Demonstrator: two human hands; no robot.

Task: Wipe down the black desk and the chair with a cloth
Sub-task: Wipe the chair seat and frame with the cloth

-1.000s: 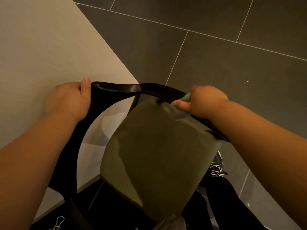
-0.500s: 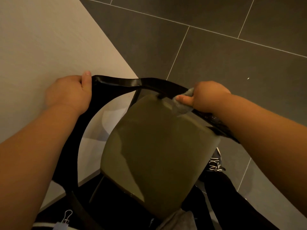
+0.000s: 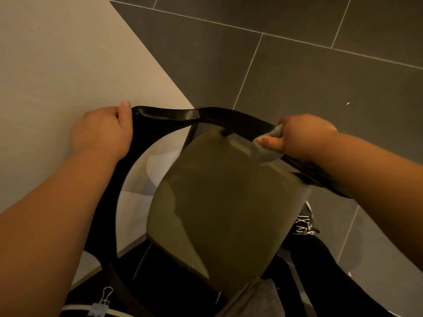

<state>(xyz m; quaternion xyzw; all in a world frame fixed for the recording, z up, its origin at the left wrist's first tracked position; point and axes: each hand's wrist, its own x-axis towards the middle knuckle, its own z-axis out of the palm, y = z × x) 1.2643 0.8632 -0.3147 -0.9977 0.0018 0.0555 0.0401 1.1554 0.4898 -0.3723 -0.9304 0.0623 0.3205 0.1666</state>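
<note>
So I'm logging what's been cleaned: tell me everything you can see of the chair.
The black chair with its olive-green padded seat is seen from above, beside the corner of a pale tabletop on dark grey floor tiles. Its glossy, curved black top rail arcs around the seat; dark struts join them. The left hand grips the rail's left end. The right hand presses a small grey cloth onto the rail's right side. The legs are mostly hidden.
</note>
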